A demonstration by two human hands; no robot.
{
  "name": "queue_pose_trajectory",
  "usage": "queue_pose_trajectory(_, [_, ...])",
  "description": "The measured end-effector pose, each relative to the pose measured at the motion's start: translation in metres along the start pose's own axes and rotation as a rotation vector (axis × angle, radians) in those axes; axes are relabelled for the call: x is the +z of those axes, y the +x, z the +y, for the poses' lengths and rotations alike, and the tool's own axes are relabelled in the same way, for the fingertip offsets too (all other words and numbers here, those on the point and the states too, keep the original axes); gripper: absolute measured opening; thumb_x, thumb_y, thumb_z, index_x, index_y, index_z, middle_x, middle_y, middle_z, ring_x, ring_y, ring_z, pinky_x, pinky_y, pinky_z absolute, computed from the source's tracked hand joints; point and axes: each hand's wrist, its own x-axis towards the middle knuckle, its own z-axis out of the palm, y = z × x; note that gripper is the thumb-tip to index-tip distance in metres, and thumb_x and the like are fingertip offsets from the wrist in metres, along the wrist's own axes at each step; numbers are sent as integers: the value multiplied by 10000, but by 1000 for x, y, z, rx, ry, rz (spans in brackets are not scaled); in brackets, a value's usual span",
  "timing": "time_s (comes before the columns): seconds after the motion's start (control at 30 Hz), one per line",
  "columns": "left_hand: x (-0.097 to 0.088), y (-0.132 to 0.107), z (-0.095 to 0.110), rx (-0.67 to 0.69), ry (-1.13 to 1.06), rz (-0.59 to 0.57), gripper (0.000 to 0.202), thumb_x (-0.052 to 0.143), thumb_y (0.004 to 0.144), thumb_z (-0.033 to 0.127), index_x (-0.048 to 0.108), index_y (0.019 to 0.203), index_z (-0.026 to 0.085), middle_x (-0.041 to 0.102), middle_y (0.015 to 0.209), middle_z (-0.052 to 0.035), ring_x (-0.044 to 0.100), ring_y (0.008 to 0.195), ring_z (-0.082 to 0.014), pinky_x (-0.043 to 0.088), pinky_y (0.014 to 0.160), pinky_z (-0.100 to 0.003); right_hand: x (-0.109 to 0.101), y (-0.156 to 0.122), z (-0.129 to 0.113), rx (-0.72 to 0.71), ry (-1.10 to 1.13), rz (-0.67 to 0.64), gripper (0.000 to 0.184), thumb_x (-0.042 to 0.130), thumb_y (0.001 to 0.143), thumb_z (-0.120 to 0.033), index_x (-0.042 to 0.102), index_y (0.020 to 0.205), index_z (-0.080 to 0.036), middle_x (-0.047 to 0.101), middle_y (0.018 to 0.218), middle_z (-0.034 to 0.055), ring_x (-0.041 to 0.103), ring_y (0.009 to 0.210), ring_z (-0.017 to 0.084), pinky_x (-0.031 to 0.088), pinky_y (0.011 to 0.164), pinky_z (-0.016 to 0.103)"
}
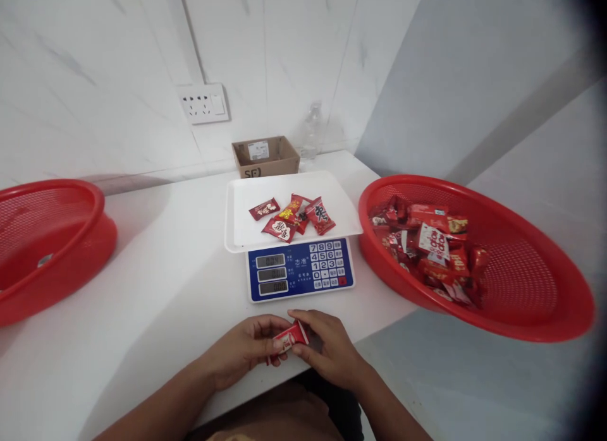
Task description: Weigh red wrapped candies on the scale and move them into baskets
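Observation:
Both my hands meet at the near edge of the white table, just in front of the scale. My left hand and my right hand pinch one small red and white candy packet between their fingertips. Beyond them stands a blue electronic scale with a keypad and three small displays. Its white tray carries several red wrapped candies.
A red mesh basket at the right holds a pile of red candy packets and overhangs the table edge. Another red basket sits at the left. A small cardboard box and a clear bottle stand against the wall.

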Motion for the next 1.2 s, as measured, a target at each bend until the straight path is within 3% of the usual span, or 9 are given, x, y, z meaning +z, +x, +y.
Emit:
queue_pose_trajectory(0.17, [2, 6, 3, -18, -77, 53, 298, 761, 652, 261, 609, 888, 160, 615, 796, -20, 538, 646, -91, 377, 619, -232, 1, 1, -3, 121, 119, -35, 188, 530, 836, -355, 591, 955, -222, 663, 848, 13, 602, 741, 147, 473, 687, 250])
queue_pose_trajectory(0.27, [0, 9, 2, 9, -162, 54, 368, 748, 669, 307, 581, 968, 175, 625, 832, -32, 592, 687, -119, 420, 675, -267, -1, 4, -3, 162, 142, 45, 155, 533, 825, -320, 584, 929, -217, 656, 824, 9, 601, 716, 140, 483, 651, 234])
queue_pose_trajectory(0.33, [-3, 10, 1, 19, -218, 35, 413, 720, 699, 341, 555, 1046, 190, 630, 897, -50, 620, 735, -141, 441, 728, -302, -8, 10, -2, 173, 109, 181, 153, 541, 812, -312, 583, 925, -218, 656, 816, 13, 607, 705, 143, 491, 630, 231])
queue_pose_trajectory(0.47, [-10, 12, -1, 7, -258, -62, 371, 686, 741, 305, 551, 1066, 187, 632, 963, -78, 632, 790, -155, 454, 761, -324, -33, 39, -3, 220, -24, 573, 212, 548, 808, -344, 578, 971, -212, 656, 869, 39, 612, 730, 154, 496, 640, 252])
queue_pose_trajectory(0.57, [-13, 12, -1, -5, -261, -98, 318, 677, 752, 278, 566, 1034, 180, 637, 929, -72, 627, 774, -146, 457, 752, -319, -51, 69, -9, 233, -180, 690, 251, 558, 804, -384, 587, 971, -198, 644, 859, 45, 591, 716, 156, 483, 654, 275])
queue_pose_trajectory(0.8, [-13, 12, -1, -17, -247, -100, 312, 686, 742, 277, 573, 1014, 175, 633, 910, -65, 620, 751, -139, 455, 754, -320, -55, 108, -18, 213, -630, 644, 292, 536, 810, -443, 635, 894, -182, 643, 801, 58, 561, 723, 193, 429, 646, 304])
queue_pose_trajectory(1.0, [-11, 14, -1, -21, -240, -98, 279, 666, 760, 267, 572, 1006, 176, 634, 907, -67, 617, 762, -143, 459, 747, -325, -49, 103, -15, 258, -665, 604, 325, 519, 822, -446, 635, 997, -198, 651, 877, 63, 567, 815, 219, 420, 665, 310])
queue_pose_trajectory(1.2, [-13, 15, -3, -20, -254, -104, 271, 657, 768, 269, 569, 1008, 177, 634, 922, -67, 614, 774, -141, 454, 757, -327, -43, 100, -18, 345, -602, 547, 357, 515, 823, -351, 599, 1130, -191, 644, 972, 72, 575, 895, 226, 428, 726, 322])
